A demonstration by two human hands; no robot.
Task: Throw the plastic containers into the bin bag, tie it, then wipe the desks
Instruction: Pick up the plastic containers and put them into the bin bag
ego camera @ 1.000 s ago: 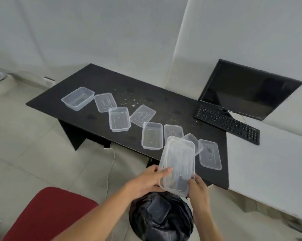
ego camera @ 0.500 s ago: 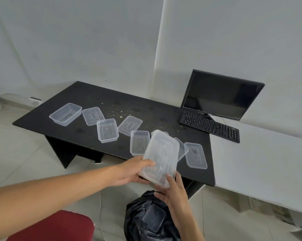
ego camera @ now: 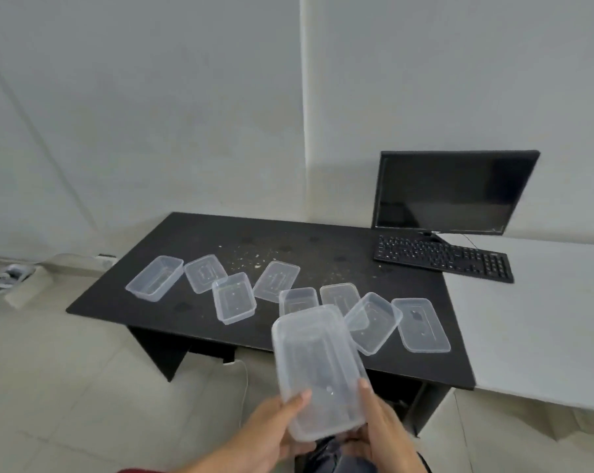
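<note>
Head view: binning step, nowhere near tying or wiping yet.

Gripping the near end of a clear container [ego camera: 317,370] with both the left hand [ego camera: 271,435] and the right hand [ego camera: 377,428], wrapped round its edges, out in front of the black desk [ego camera: 220,233]. Looks empty, maybe with a lid or second tub nested in, can't tell. Can only make out a dark sliver of the bin bag [ego camera: 326,455] right below the hands, so presumably just needs tipping down and letting go over the opening. Then back for eight more tubs and lids [ego camera: 234,298] scattered along the desk's front half, all empty-looking bar a dark smudge in the rightmost one [ego camera: 420,324]. Worth noting the crumbs [ego camera: 251,257] behind them for the wipe, plus the white desk [ego camera: 544,319] alongside.
</note>
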